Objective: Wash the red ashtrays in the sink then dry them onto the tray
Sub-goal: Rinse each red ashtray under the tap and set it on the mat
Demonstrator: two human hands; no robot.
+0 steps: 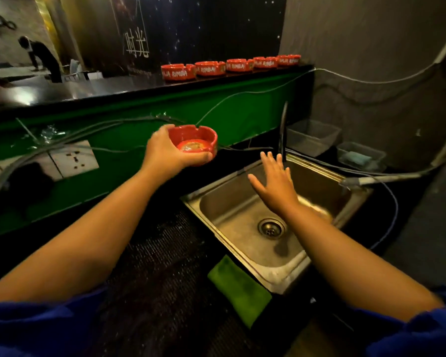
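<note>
**Figure: bringing an ashtray to the water.** Our left hand (162,150) holds one red ashtray (195,144) mouth-up in the air, above the counter (160,253) and just left of the sink (196,202). Its fingers (206,157) are curled round the near wall and underside. A pale patch shows in the bowl, and we cannot tell whether it is dirt or print.

Our right hand (276,184) is over the basin with fingers straight and spread. It holds nothing and points toward the tap (283,130). We cannot tell whether water is running.

Five further ashtrays (229,66) stand in a row on the raised ledge (88,88) behind, so we judge the task to be at an early stage. A green cloth (238,287) lies at the sink's near corner. We cannot make out a tray.

To do this step well, we should carry the ashtray level until it is over the basin, then tip it toward the drain (271,228). The right hand should open the tap gently to limit splashing. A wet ashtray is likely to be slippery, so the wrapped grip suits it, and turning it under the stream should reach each rim notch.
</note>
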